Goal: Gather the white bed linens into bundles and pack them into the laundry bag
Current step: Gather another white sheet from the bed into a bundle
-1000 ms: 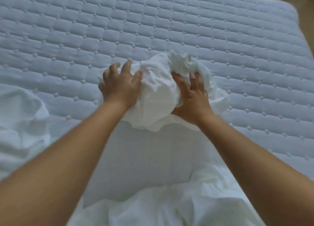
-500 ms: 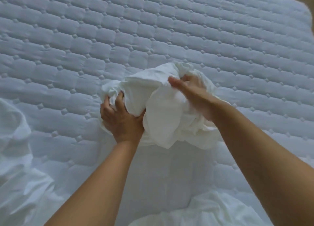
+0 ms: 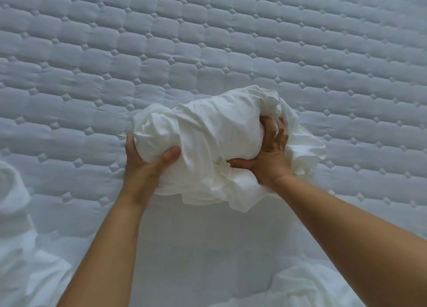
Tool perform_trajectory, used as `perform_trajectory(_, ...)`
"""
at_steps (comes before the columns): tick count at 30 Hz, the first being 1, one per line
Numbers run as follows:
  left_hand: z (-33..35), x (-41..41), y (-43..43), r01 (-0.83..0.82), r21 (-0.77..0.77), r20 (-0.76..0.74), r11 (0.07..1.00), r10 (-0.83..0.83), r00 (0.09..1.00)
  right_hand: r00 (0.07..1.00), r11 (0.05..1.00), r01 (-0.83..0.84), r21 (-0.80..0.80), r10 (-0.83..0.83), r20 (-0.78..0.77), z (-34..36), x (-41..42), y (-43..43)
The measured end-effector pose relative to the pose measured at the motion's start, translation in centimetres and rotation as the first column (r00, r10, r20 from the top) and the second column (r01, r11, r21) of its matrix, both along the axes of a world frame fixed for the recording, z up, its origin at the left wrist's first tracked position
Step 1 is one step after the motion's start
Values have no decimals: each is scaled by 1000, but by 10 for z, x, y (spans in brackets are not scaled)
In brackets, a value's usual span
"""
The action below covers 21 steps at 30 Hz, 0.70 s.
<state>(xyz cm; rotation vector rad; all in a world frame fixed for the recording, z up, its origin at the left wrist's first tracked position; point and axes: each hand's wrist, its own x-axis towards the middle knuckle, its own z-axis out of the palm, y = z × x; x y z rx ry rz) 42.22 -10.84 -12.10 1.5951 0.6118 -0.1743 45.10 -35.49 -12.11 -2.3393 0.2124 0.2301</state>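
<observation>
The quilted mattress fills the view, its far half bare. Loose white linens lie heaped along its near edge toward the left corner, and another rumpled fold lies at the near edge on the right. Between them a smooth stretch of sheet runs up the middle of the mattress toward the hands.

The bundle sits over the middle of the mattress. A second ago it was a small crumpled wad pressed flat under both palms; now it is a fuller, rounder roll with more cloth drawn in. It appears raised a little off the surface, though I cannot tell whether its underside is clear. A loose flap hangs from its near side and frills spill out past its right end.

The left hand has slipped from on top to underneath — it now cups the left end, thumb pressed into the front. The right hand grips the right end, fingers spread and dug into the folds, thumb hooked beneath.

My reading is that the gathering of this piece is nearly done and the hold suits carrying. The hanging flap looks likely to unravel unless tucked in — and no laundry bag is in view, so packing has yet to begin.
</observation>
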Motion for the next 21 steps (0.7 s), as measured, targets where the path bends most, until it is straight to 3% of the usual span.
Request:
perform_trajectory(5, 7, 2, 5, 100, -285, 40, 953, -92, 995, 999, 1000, 9, 23, -10, 36, -6, -5, 0)
perform_trajectory(12, 12, 4, -3, 118, -325, 42, 938, -110, 993, 1000, 1000, -17, -7, 17, -2, -3, -7, 0)
perform_trajectory(18, 25, -33, -27, -62, -334, 85, 941, 96, 992, 997, 993, -76, -94, 73, -34, 14, -23, -11)
perform_trajectory(21, 38, -71, -54, -202, -377, 60, 904, 241, 969, 995, 996, -66, 56, 70, -65, 34, -36, -20)
